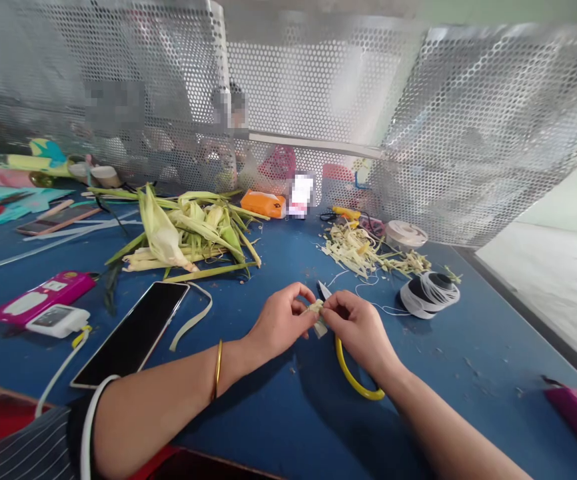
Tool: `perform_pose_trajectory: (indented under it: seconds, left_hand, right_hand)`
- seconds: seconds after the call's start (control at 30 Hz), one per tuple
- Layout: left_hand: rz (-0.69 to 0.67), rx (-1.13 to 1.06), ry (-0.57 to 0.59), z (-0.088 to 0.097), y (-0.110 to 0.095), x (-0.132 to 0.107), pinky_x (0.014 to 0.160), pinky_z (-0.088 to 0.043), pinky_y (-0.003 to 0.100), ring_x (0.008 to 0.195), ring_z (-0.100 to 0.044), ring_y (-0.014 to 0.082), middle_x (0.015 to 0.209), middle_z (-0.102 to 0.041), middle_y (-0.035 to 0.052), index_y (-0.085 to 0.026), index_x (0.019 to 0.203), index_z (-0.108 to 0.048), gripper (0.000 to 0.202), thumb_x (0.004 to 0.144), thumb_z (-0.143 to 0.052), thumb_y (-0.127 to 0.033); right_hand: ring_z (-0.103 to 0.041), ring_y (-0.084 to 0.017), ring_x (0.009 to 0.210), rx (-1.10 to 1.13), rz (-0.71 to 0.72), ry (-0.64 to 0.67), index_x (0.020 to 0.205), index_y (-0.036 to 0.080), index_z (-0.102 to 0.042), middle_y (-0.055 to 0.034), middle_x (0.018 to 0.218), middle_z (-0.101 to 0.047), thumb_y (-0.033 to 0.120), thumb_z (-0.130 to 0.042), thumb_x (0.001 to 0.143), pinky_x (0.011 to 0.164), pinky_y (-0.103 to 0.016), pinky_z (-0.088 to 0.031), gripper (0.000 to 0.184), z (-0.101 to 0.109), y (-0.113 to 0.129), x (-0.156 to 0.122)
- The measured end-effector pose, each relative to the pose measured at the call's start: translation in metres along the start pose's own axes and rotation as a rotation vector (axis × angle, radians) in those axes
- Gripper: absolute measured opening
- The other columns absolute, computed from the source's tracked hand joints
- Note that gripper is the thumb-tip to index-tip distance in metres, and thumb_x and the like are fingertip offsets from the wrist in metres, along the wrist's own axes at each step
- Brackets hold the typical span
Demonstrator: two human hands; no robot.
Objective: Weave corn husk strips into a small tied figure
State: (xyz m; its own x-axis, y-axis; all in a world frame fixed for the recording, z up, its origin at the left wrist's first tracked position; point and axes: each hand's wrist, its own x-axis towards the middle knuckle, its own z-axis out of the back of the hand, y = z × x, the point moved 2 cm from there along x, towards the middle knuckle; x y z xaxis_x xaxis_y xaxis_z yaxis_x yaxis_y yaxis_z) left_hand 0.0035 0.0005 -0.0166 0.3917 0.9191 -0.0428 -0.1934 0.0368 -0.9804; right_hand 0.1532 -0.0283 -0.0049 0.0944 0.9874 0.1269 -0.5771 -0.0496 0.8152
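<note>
My left hand [278, 325] and right hand [361, 331] both have fingers pinched on the folded corn-husk strip [319, 319], which looks light, papery and tear-prone, best gripped close to its fold.

The left hand [281, 323] and the right hand [358, 330] are bare. Just behind the left hand, a thin gold bangle [217, 370] circles the wrist. Farther back along that arm, a dark sleeve [23, 450] with fine white pinstripes ends in a black cuff edged by a narrow white band [84, 427]. The arm behind the right hand is uncovered.
</note>
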Motion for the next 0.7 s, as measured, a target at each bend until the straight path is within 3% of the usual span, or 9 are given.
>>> perform_pose_trajectory:
  seconds: [0.33, 0.47, 0.7]
  left_hand:
    - [-0.034, 0.058, 0.012, 0.0000, -0.0040, -0.0018, 0.047, -0.041, 0.020, 0.044, -0.055, 0.0099, 0.053, -0.056, -0.0085, -0.021, 0.089, -0.051, 0.017, 0.080, -0.064, -0.029]
    - [-0.032, 0.114, -0.027, 0.0041, -0.0073, -0.0011, 0.049, -0.042, 0.021, 0.044, -0.055, 0.0103, 0.056, -0.059, -0.0077, -0.021, 0.091, -0.048, 0.021, 0.080, -0.064, -0.030]
    - [-0.007, 0.144, 0.005, 0.0036, -0.0062, -0.0016, 0.053, -0.044, 0.023, 0.048, -0.059, 0.0132, 0.057, -0.064, -0.0041, -0.017, 0.100, -0.056, 0.025, 0.079, -0.064, -0.029]
  right_hand:
    - [-0.045, -0.013, 0.055, -0.015, 0.002, -0.037, 0.058, 0.020, -0.055, 0.0021, 0.061, -0.054, 0.026, -0.055, 0.073, 0.052, -0.025, -0.033, 0.016, -0.0019, -0.0013, -0.0009]
    - [-0.050, -0.014, 0.056, 0.094, -0.028, 0.003, 0.067, 0.020, -0.060, 0.0013, 0.060, -0.058, 0.032, -0.059, 0.078, 0.054, -0.026, -0.037, 0.017, -0.0012, -0.0034, 0.0004]
    - [-0.057, -0.015, 0.058, 0.259, -0.003, 0.025, 0.076, 0.022, -0.054, 0.0026, 0.065, -0.059, 0.031, -0.065, 0.077, 0.055, -0.027, -0.042, 0.014, -0.0010, -0.0038, 0.0023]
